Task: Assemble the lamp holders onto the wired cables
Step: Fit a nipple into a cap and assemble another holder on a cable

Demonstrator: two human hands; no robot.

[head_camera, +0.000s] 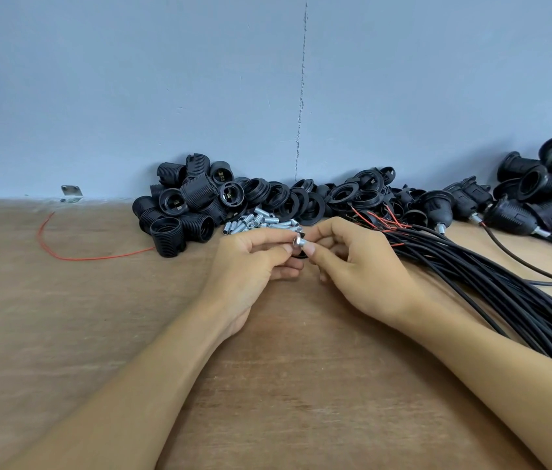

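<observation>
My left hand (251,266) grips a small black holder part (299,255), mostly hidden by the fingers. My right hand (352,266) pinches a short silver threaded tube (299,241) that sits on that black part. Both hands meet at the middle of the wooden table (64,300). A bundle of black cables (491,276) with red wire ends lies just right of my right hand. Black lamp holder bodies (183,201) are heaped behind my left hand.
Loose silver tubes (261,222) and black rings (301,198) lie along the blue wall. Assembled holders on cables (522,198) pile up at the far right. A stray red wire (64,252) lies at the left, near a metal bracket (71,191).
</observation>
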